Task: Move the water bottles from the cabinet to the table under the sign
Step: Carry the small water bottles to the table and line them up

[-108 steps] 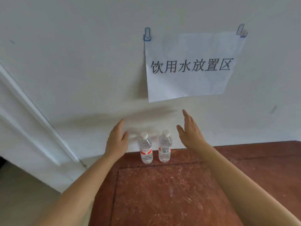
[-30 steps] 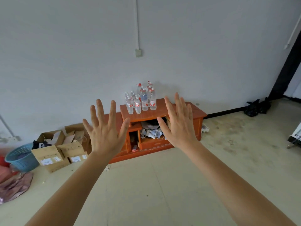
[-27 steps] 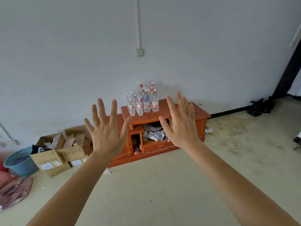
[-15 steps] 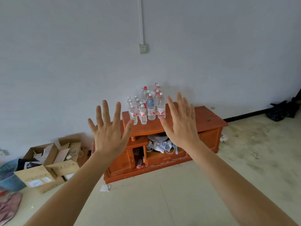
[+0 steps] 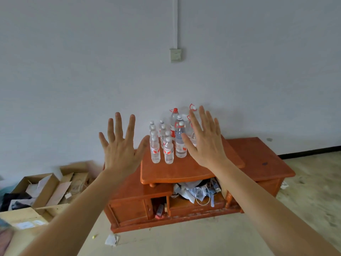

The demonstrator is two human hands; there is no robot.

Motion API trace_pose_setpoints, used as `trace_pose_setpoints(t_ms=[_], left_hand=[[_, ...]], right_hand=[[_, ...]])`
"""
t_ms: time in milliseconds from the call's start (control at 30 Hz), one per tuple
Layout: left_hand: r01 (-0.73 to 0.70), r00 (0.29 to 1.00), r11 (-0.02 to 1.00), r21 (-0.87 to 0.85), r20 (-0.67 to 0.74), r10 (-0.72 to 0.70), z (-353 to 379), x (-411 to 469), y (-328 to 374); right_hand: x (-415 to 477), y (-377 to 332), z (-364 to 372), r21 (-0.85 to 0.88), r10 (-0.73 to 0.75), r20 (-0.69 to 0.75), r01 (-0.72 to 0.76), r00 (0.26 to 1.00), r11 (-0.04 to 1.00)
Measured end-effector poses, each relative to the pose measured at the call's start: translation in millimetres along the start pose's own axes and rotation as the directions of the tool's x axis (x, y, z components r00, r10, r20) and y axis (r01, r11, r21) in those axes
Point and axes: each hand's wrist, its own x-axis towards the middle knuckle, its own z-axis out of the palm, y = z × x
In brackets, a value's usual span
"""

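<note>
Two open grips are hanging in the air before you and holding nothing: your left grip (image 5: 120,150) is spreading its fingers wide with its back toward you, and your right grip (image 5: 204,143) is showing straight fingers set a little closer together. Behind them the water bottles (image 5: 168,145) are standing upright in a tight cluster on the raised top of the orange-brown cabinet (image 5: 258,159), close against the wall. Small white-capped bottles are filling the front and left of the cluster, each wearing a red-and-white label, but the writing on those labels is coming out too small to read. Taller bottles with red caps and carry loops (image 5: 174,122) are standing at the back. Your left grip is sitting just left of the cluster, its thumb tip near the nearest small bottle, while your right grip is overlapping the cluster's right side and hiding several bottles, so you cannot be counting them all. Both grips are hanging nearer to you than the cabinet. Under the raised top, an open compartment (image 5: 195,193) is spilling crumpled paper and cords. Cardboard boxes (image 5: 44,187) are lying to the left, blurring toward the frame edge, and a switch box (image 5: 175,55) is sitting on the wall above.
</note>
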Motion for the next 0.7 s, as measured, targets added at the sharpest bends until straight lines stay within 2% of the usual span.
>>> trace_pose_setpoints(t_ms=[333, 433, 533, 700], left_hand=[[-0.070, 0.984, 0.994, -0.086, 0.160, 0.083, 157, 173, -85], [-0.067, 0.966, 0.994, -0.088, 0.243, 0.087, 200, 224, -102], [-0.070, 0.942, 0.994, -0.085, 0.322, 0.094, 243, 258, -108], [0.007, 0.911, 0.989, -0.145, 0.410, 0.053, 324, 279, -111]], right_hand=[[173, 39, 163, 0.026, 0.080, 0.107, -0.083, 0.991, 0.996], [211, 50, 203, 0.010, 0.035, 0.121, -0.037, 0.992, 0.999], [231, 69, 238, 0.072, 0.010, 0.164, -0.022, 0.986, 0.997], [243, 116, 318, 0.187, 0.068, 0.312, -0.131, 0.948, 0.974]])
